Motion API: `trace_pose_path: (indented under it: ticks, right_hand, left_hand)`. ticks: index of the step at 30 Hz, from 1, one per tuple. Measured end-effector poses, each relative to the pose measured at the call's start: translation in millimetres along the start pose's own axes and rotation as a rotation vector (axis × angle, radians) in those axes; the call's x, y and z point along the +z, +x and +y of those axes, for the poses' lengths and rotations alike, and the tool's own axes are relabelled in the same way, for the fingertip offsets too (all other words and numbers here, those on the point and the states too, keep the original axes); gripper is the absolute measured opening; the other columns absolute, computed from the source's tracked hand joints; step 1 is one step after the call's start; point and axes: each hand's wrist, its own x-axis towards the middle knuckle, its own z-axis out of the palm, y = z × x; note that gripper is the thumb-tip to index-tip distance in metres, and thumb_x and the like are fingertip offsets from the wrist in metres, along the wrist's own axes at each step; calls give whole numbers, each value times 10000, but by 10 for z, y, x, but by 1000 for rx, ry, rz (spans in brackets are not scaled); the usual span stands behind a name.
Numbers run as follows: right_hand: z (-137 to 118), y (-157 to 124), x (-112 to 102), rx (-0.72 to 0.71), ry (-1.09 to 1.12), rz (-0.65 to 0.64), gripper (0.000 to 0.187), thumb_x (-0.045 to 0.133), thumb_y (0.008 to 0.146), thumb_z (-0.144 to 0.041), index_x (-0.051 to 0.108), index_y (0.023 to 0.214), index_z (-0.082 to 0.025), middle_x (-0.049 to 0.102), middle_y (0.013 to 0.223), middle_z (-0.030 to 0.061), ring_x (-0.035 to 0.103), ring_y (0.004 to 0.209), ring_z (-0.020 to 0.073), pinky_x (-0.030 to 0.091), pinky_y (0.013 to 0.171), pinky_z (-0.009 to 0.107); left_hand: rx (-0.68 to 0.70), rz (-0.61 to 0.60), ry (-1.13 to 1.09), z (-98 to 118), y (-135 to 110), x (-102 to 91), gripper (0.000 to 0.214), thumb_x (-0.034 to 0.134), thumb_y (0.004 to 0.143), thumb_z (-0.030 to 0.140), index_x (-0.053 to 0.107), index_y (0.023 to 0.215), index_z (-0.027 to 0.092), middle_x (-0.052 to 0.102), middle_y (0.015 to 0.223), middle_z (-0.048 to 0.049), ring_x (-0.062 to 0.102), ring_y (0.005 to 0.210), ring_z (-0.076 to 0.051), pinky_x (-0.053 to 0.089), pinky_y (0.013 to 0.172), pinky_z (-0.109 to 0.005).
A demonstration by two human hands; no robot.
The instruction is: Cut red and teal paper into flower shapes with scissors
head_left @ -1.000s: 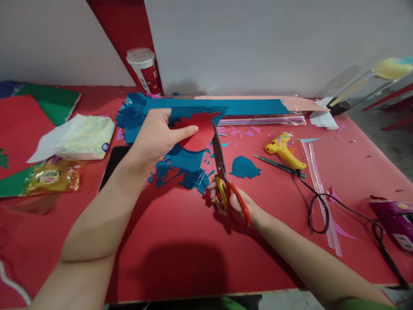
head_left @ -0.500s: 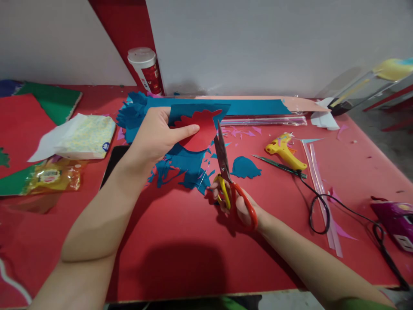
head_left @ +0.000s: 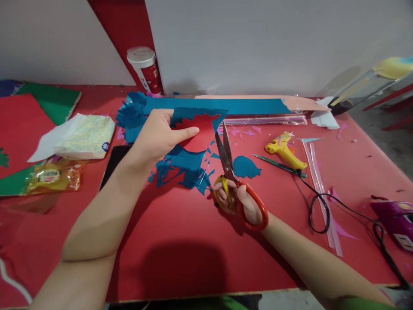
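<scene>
My left hand [head_left: 156, 133] pinches a red scalloped-edged cutout [head_left: 204, 129] together with a blue sheet [head_left: 189, 113], the thumb pressed on the red face. The fingers behind the sheet are hidden. In my right hand [head_left: 247, 204] is a pair of scissors [head_left: 226, 157] with one red and one yellow handle. Its blades are slightly spread and point up at the right end of the blue sheet, close to its corner. On the table below lie blue scraps [head_left: 187, 165] and, to their right, a blue leaf-like cutout [head_left: 245, 166] with a scalloped edge.
A yellow glue gun [head_left: 285, 150] and a green cutter knife [head_left: 274, 163] lie right, near a looping black cord [head_left: 329, 215]. A tissue pack [head_left: 85, 137] and red and green sheets lie left. A lidded cup [head_left: 145, 71] stands against the wall.
The scissors and my right hand have shifted slightly right, and the blades have spread apart. My left hand and the blue sheet have dipped a little.
</scene>
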Motion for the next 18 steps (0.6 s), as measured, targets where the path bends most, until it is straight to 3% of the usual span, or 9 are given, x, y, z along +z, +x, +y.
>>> trace_pose_path:
  ticks: [5, 9, 18]
  right_hand:
    - [-29, -37, 53, -7, -53, 48, 553, 413, 777, -666, 596, 877, -155, 420, 594, -32, 370, 390, 54, 405, 412, 227]
    - [-84, -62, 78, 32, -121, 80, 583, 439, 726, -707, 570, 804, -145, 445, 576, -25, 400, 393, 65, 407, 377, 224]
    - [-130, -63, 103, 5, -235, 130, 561, 428, 740, -697, 480, 608, -155, 418, 513, -23, 368, 382, 54, 288, 325, 177]
  left_hand:
    - [19, -44, 47, -8, -3, 9, 172, 715, 608, 248, 671, 750, 163, 684, 780, -14, 628, 756, -203, 515, 647, -295]
    - [-1, -34, 84, 4, -10, 24, 178, 724, 597, 246, 664, 739, 157, 676, 772, -16, 617, 746, -200, 501, 639, -295]
    - [-40, -20, 73, -15, -17, 45, 205, 719, 602, 252, 650, 756, 136, 656, 754, -17, 595, 671, -157, 471, 590, -269]
